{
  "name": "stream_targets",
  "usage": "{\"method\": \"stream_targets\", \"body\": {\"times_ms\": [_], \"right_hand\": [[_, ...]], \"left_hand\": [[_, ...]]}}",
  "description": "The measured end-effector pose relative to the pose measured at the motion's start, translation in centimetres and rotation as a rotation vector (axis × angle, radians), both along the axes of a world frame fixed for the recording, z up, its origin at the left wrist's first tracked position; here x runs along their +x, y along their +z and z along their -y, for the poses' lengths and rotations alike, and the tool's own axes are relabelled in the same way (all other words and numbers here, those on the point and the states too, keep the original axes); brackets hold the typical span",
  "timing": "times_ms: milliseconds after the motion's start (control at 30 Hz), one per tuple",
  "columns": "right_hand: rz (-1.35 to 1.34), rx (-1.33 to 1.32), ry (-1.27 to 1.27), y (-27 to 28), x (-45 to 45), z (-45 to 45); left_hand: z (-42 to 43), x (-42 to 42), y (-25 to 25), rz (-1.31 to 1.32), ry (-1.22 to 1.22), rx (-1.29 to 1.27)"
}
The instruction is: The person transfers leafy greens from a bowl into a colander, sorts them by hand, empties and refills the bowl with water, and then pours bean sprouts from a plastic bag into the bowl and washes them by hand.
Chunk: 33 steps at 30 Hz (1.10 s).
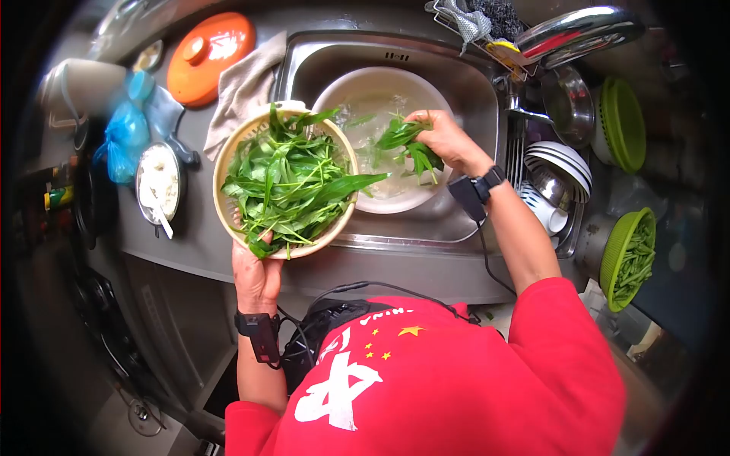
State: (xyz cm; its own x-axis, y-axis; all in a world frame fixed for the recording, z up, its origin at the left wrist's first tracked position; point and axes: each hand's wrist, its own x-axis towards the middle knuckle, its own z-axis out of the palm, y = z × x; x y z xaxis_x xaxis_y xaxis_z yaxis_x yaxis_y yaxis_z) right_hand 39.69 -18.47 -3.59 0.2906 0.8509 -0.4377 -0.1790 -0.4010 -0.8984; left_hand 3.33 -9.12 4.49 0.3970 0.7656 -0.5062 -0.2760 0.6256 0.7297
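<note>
My left hand [257, 275] grips the near rim of a cream-coloured basket [221, 182], held beside the sink and partly over its left edge. Long leafy greens [285, 178] fill it, some leaves hanging past the rim. A small bunch of the same leafy greens [411, 144] is pinched in my right hand [449, 140], above a white basin [382, 74]. The basin sits in the metal sink [471, 99] and holds water with a few leaves in it. Wet fingers of the right hand curl around the stems.
An orange lid [220, 57] and a beige cloth [243, 95] lie left of the sink. Nearby are a blue bag [125, 137] and a dish of white food [158, 182]. Stacked bowls [561, 163] stand right, beside a green basket of beans [633, 258].
</note>
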Motion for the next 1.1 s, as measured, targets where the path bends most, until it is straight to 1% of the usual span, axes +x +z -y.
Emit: {"method": "stream_targets", "body": {"times_ms": [33,67,100,167,233,267,333,367,433,500,533,567,633,667,767,800,900,933,1033,1100], "right_hand": [[-0.057,0.061,-0.018,1.7,-0.1,0.0],[-0.020,0.078,-0.024,4.1,-0.4,-0.1],[0.029,0.152,-0.004,5.1,-0.4,-0.1],[0.119,0.280,-0.003,8.9,-1.3,-0.2],[0.310,0.333,0.094,12.3,-2.1,-0.3],[0.439,0.371,0.102,13.9,-3.1,-0.5],[0.709,0.513,0.231,16.1,-4.5,-1.5],[0.848,0.582,0.290,16.7,-5.3,-1.8],[0.884,0.710,0.278,16.3,-8.1,-2.7],[0.984,0.679,0.392,15.6,-10.3,-3.3],[1.043,0.731,0.434,14.3,-11.2,-4.0],[1.095,0.625,0.562,13.4,-12.1,-4.3],[1.351,0.606,0.605,11.9,-13.0,-3.7],[1.226,0.590,0.593,11.6,-13.1,-3.3],[1.130,0.573,0.495,14.3,-12.2,-1.9],[1.141,0.575,0.447,14.6,-11.7,-1.4],[1.066,0.446,0.360,14.8,-10.5,-0.1],[0.980,0.435,0.279,14.1,-10.3,0.3],[0.858,0.538,0.195,11.9,-10.3,0.7],[0.873,0.565,0.154,11.7,-11.1,0.6]], "left_hand": [[-0.1,0.0,0.0,-0.011,-0.011,0.009],[-0.2,0.2,0.1,-0.010,-0.014,0.007],[-0.2,0.5,0.2,-0.010,-0.015,0.007],[-0.3,1.0,0.1,0.000,-0.026,0.028],[-0.4,1.3,-0.8,0.011,-0.042,0.073],[-0.5,1.5,-1.2,0.033,-0.036,0.078],[-0.5,2.1,-1.1,0.053,-0.043,0.047],[-0.6,2.4,-1.3,0.062,-0.061,0.041],[-0.4,3.1,-0.8,0.071,-0.106,0.012],[0.0,3.9,-0.6,0.096,-0.140,0.009],[0.2,3.9,-0.6,0.095,-0.162,0.008],[0.3,4.1,-0.6,0.111,-0.159,-0.006],[0.4,4.3,-0.5,0.139,-0.154,-0.030],[0.4,4.1,-0.6,0.155,-0.171,-0.003],[0.4,3.2,-1.1,0.160,-0.171,0.005],[0.4,3.1,-1.2,0.150,-0.182,-0.003],[0.4,3.1,-1.3,0.132,-0.154,-0.014],[0.4,3.2,-1.3,0.133,-0.155,-0.011],[0.2,3.4,-1.1,0.143,-0.169,-0.004],[0.2,3.6,-0.8,0.157,-0.180,-0.008]]}}
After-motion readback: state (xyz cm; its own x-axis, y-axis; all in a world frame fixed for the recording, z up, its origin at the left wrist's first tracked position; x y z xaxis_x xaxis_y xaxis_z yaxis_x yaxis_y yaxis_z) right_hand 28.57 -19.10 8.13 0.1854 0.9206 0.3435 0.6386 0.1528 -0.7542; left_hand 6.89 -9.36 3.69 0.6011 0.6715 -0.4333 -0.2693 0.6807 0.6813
